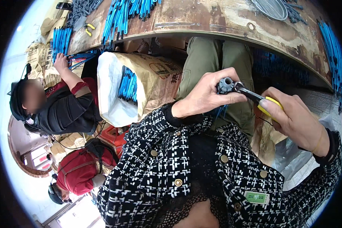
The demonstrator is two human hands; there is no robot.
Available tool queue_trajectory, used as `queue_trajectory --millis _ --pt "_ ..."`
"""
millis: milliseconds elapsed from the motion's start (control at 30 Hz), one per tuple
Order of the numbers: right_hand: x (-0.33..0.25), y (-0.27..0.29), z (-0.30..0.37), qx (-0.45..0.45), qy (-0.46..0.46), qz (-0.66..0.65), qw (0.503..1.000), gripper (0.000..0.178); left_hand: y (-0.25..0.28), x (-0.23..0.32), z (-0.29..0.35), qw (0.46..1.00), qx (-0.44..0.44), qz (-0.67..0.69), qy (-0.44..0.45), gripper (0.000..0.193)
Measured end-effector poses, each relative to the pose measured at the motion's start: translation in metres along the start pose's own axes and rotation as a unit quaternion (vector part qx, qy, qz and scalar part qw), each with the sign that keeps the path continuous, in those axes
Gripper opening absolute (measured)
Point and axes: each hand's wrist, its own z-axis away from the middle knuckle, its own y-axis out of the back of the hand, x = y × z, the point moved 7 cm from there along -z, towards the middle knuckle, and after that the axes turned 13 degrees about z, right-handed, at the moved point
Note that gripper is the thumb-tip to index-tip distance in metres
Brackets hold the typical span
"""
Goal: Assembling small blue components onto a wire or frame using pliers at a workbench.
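Note:
Above my lap, my left hand is closed around a dark grey ribbed plastic piece with a round hole in its end facing up. My right hand grips a pair of pliers with yellow handles. The metal jaws point left and meet the right side of the grey piece, beside my left fingers; what they bite on is too small to tell. Thin blue strands hang below my left hand, partly hidden by it.
A worn wooden table spans the far side, bearing bundles of blue rods, other pliers and a round dish. An open paper sack with blue rods stands left. Two people sit farther left, one reaching toward blue rods.

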Motion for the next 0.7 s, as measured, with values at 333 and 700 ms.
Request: queue_trajectory --millis 333,700 --pt "0.030 -0.055 -0.038 0.138 0.156 -0.094 0.974 0.032 0.030 -0.013 0.016 0.983 0.104 0.130 -0.079 0.026" --pt "0.010 -0.054 -0.043 0.138 0.194 -0.047 0.970 0.035 0.033 -0.013 0.018 0.994 0.039 0.093 -0.039 0.033"
